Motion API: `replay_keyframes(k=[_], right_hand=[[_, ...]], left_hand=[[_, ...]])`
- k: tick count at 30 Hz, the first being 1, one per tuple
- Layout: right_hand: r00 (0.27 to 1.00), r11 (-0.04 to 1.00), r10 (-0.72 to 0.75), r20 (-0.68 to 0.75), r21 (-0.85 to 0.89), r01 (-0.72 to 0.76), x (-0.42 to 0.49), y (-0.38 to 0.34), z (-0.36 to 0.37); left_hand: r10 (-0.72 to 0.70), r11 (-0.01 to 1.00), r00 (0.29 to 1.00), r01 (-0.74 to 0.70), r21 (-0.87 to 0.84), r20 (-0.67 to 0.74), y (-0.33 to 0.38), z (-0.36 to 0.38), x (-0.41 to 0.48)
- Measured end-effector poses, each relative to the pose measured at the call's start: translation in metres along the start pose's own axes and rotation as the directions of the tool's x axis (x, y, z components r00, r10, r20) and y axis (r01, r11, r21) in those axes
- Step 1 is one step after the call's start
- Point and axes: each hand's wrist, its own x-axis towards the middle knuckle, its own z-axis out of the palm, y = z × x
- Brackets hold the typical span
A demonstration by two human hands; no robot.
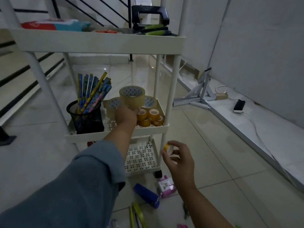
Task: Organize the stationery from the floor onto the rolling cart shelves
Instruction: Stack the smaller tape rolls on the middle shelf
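A white three-shelf rolling cart (102, 45) stands in front of me. My left hand (126, 116) grips a wide roll of clear packing tape (132, 96) above the middle shelf (115, 134), over two other wide rolls (148, 102). Several small amber tape rolls (150, 118) lie at that shelf's right end. A black mesh cup of pencils (87, 116) stands at its left. My right hand (178, 159) pinches a small tape roll (168, 148) beside the cart's bottom shelf (142, 156). On the floor lie a blue stapler (146, 195), a pink-and-white item (165, 186) and yellow-green scissors (137, 214).
The top shelf holds a black hole punch (149, 15), green cutters (154, 30) and red and teal packets (56, 25). A staircase rises at the left. A metal stand (199, 94), a power strip (239, 106) and cables lie along the right wall.
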Motion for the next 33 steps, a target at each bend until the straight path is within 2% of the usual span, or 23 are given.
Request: replay_keyframes(k=[2, 5, 8, 12, 14, 17, 22, 25, 29, 31, 33], right_hand=[[0.985, 0.987, -0.162, 0.062, 0.023, 0.161, 0.009, -0.020, 0.009], [0.964, 0.967, -0.254, 0.085, 0.018, 0.253, 0.032, -0.044, 0.026], [0.967, 0.966, -0.242, 0.081, -0.078, 0.248, 0.061, -0.061, 0.044], [0.968, 0.877, -0.170, 0.185, -0.420, 0.235, 0.097, -0.064, 0.069], [0.970, 0.797, -0.123, 0.211, -0.561, 0.223, 0.108, -0.062, 0.077], [0.977, 0.745, -0.052, 0.207, -0.644, 0.176, 0.117, -0.059, 0.082], [0.984, 0.737, -0.003, 0.179, -0.664, 0.123, 0.125, -0.050, 0.087], [0.985, 0.767, -0.005, 0.175, -0.632, 0.116, 0.124, -0.042, 0.090], [0.983, 0.843, -0.154, 0.099, -0.506, 0.183, 0.108, -0.039, 0.089], [0.960, 0.878, -0.272, 0.064, -0.393, 0.275, 0.087, -0.040, 0.087], [0.925, 0.870, -0.376, 0.059, -0.320, 0.374, 0.058, -0.035, 0.085]], left_hand=[[0.027, 1.000, 1.000, -0.027, 0.010, 0.015, -0.001, -0.001, 0.000], [0.080, 0.996, 0.995, -0.083, 0.041, 0.064, -0.001, -0.005, -0.003], [0.095, 0.994, 0.994, -0.098, 0.050, 0.060, -0.001, -0.010, -0.002], [0.139, 0.990, 0.990, -0.139, 0.019, 0.011, -0.004, -0.016, -0.001], [0.241, 0.967, 0.970, -0.237, 0.094, -0.023, -0.010, -0.021, -0.006], [0.419, 0.893, 0.907, -0.403, 0.201, -0.042, -0.025, -0.029, -0.018], [0.606, 0.756, 0.795, -0.564, 0.332, -0.030, -0.058, -0.037, -0.028], [0.620, 0.722, 0.784, -0.560, 0.407, -0.022, -0.070, -0.039, -0.034], [0.662, 0.674, 0.749, -0.593, 0.440, -0.007, -0.081, -0.039, -0.036], [0.716, 0.654, 0.697, -0.643, 0.398, -0.051, -0.087, -0.037, -0.043], [0.762, 0.629, 0.640, -0.695, 0.347, -0.099, -0.096, -0.034, -0.057]])
